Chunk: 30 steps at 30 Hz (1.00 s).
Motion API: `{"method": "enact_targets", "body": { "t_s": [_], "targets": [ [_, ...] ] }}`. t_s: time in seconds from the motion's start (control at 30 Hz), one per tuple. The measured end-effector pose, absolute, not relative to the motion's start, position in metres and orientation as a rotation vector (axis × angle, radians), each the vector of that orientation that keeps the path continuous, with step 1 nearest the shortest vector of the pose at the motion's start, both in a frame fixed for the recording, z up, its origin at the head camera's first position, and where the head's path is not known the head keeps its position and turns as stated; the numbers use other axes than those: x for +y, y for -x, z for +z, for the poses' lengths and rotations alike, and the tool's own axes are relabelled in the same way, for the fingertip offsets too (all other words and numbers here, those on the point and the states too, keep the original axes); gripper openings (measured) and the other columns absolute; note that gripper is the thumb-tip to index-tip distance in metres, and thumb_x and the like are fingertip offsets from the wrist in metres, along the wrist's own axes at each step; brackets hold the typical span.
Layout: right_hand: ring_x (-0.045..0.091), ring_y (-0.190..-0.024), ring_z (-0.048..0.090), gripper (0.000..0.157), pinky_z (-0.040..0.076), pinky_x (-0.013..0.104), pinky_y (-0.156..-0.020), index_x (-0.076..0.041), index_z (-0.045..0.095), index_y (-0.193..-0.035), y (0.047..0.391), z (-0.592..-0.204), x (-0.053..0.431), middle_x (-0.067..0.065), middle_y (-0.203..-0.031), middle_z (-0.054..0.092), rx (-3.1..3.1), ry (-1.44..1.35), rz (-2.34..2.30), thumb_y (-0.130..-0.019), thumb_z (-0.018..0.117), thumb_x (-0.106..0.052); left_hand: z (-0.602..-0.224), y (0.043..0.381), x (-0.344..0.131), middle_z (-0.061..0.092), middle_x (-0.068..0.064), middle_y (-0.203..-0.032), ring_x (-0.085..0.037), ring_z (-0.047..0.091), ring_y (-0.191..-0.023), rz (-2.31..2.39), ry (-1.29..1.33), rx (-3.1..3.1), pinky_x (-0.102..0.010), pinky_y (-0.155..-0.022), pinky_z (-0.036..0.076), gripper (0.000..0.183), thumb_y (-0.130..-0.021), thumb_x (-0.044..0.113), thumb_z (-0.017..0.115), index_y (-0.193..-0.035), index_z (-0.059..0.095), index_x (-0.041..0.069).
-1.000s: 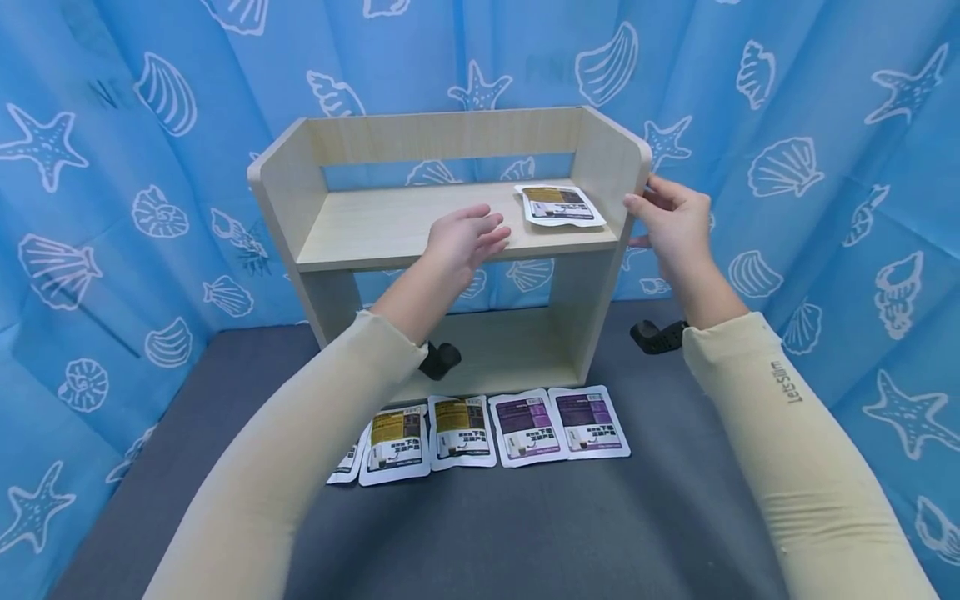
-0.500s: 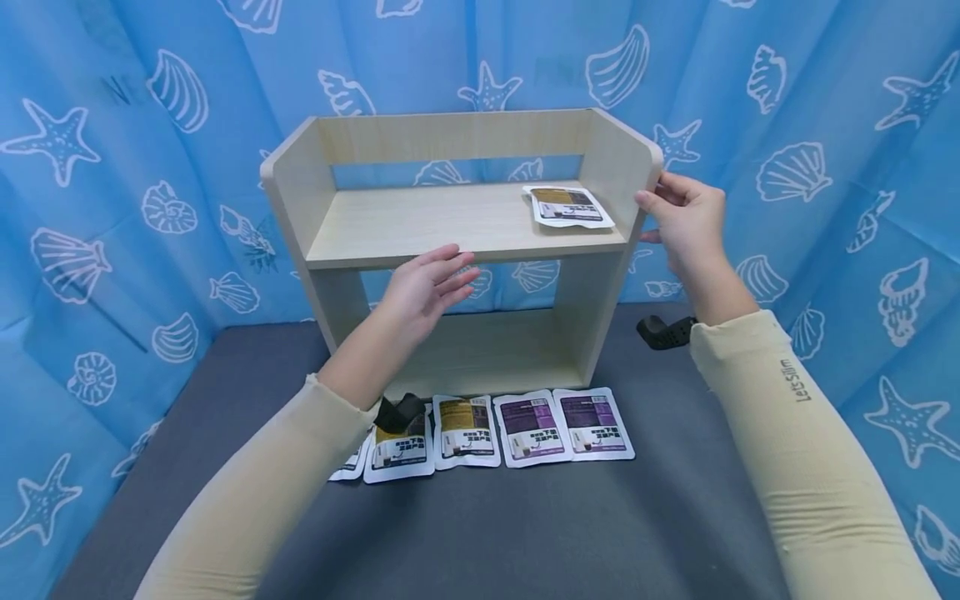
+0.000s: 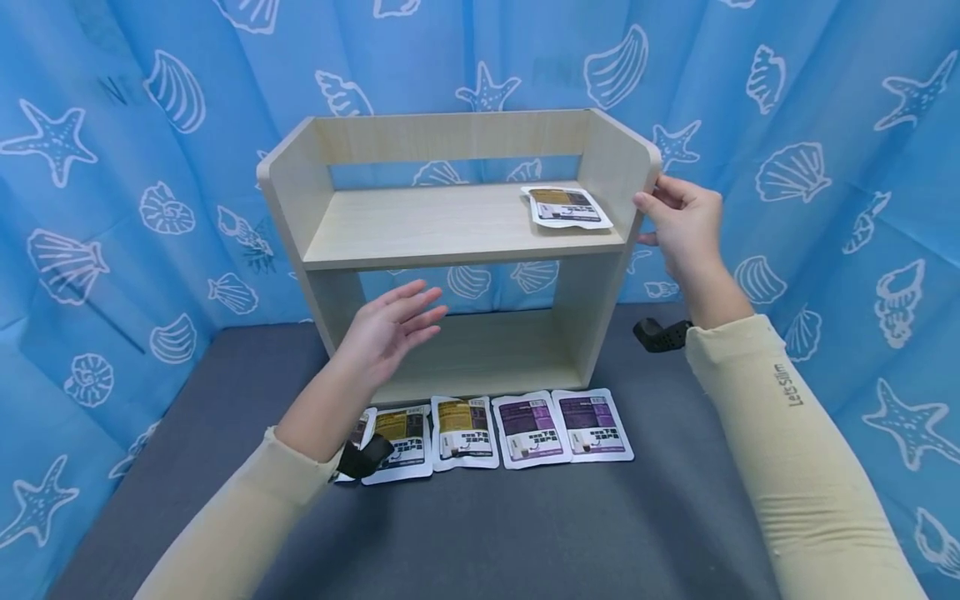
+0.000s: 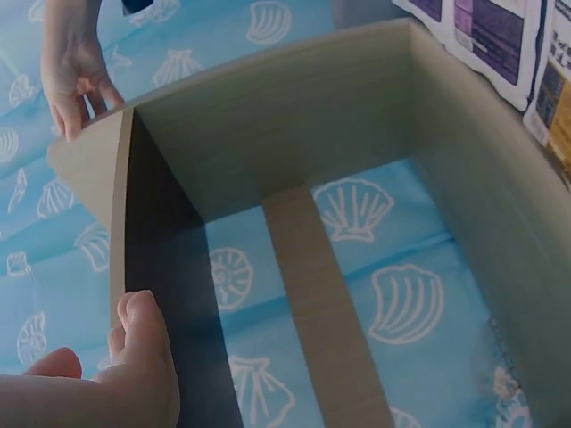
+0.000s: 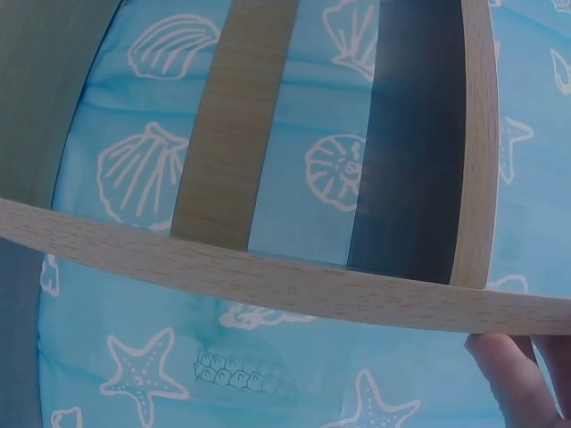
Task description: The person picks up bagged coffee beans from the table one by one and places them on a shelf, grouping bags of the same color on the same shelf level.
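Observed left hand (image 3: 386,332) drawn down and away, fingers extended, holding nothing, hence free; found gold-labelled pouch (image 3: 567,208) lying unheld, just left of right hand (image 3: 686,223) gripping wooden bookshelf (image 3: 420,223).

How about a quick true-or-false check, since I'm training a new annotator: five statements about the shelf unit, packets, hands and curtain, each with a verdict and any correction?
1. The right hand grips the edge of the wooden shelf unit. True.
2. The left hand holds a packet. False: it holds nothing, and its fingers are extended.
3. A yellow-labelled packet lies near the right end of the upper board. True.
4. Every packet is on the unit. False: a purple-labelled packet, among others, is on the grey table in front of it.
5. The curtain is blue with white shells and starfish. True.
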State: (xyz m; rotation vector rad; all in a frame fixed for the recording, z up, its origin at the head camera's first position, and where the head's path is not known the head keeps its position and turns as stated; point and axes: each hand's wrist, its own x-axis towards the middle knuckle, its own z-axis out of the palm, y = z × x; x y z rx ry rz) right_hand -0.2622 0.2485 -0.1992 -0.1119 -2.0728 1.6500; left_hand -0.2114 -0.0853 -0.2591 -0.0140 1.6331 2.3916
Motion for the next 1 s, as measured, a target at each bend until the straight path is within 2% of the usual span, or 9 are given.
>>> {"method": "enact_targets", "body": {
  "t_s": [0.13, 0.4, 0.73, 0.87, 1.0],
  "targets": [
    [0.020, -0.115, 0.060, 0.046, 0.055, 0.017, -0.059, -0.012, 0.057, -0.136, 0.261, -0.199, 0.247, 0.011, -0.129, 0.061, -2.063, 0.112, 1.665, -0.092, 0.067, -0.020, -0.268, 0.208, -0.095, 0.043, -0.013, -0.148, -0.022, 0.054, -0.123, 2.382, -0.003, 1.652, -0.035, -0.104, 0.042, 0.048, -0.104, 0.012, 0.045, -0.151, 0.033, 0.007],
    [0.020, -0.113, 0.061, 0.045, 0.055, 0.018, -0.060, -0.011, 0.057, -0.136, 0.262, -0.200, 0.245, 0.011, -0.128, 0.062, -2.074, 0.110, 1.643, -0.093, 0.066, -0.021, -0.285, 0.199, -0.117, 0.040, -0.013, -0.150, -0.013, 0.061, -0.112, 2.349, 0.014, 1.705, -0.031, -0.100, 0.045, 0.050, -0.104, 0.015, 0.046, -0.152, 0.030, 0.006],
    [0.020, -0.112, 0.062, 0.043, 0.055, 0.019, -0.060, -0.010, 0.060, -0.132, 0.263, -0.201, 0.247, 0.010, -0.122, 0.064, -2.037, 0.146, 1.712, -0.091, 0.068, -0.019, -0.302, 0.188, -0.141, 0.036, -0.013, -0.153, -0.014, 0.054, -0.123, 2.323, 0.019, 1.753, -0.040, -0.112, 0.032, 0.054, -0.105, 0.018, 0.045, -0.153, 0.025, 0.007],
    [0.020, -0.111, 0.062, 0.042, 0.055, 0.020, -0.059, -0.009, 0.061, -0.132, 0.262, -0.201, 0.247, 0.010, -0.122, 0.064, -2.018, 0.136, 1.732, -0.091, 0.068, -0.019, -0.309, 0.184, -0.152, 0.034, -0.013, -0.154, -0.012, 0.055, -0.121, 2.301, 0.045, 1.790, -0.040, -0.113, 0.030, 0.055, -0.105, 0.020, 0.045, -0.154, 0.023, 0.007],
    [0.019, -0.108, 0.063, 0.042, 0.055, 0.020, -0.058, -0.008, 0.062, -0.130, 0.261, -0.201, 0.248, 0.008, -0.117, 0.066, -1.991, 0.125, 1.755, -0.090, 0.069, -0.018, -0.315, 0.182, -0.159, 0.033, -0.013, -0.154, -0.015, 0.051, -0.126, 2.290, 0.065, 1.821, -0.040, -0.113, 0.030, 0.056, -0.105, 0.021, 0.044, -0.154, 0.021, 0.007]
  ]
}}
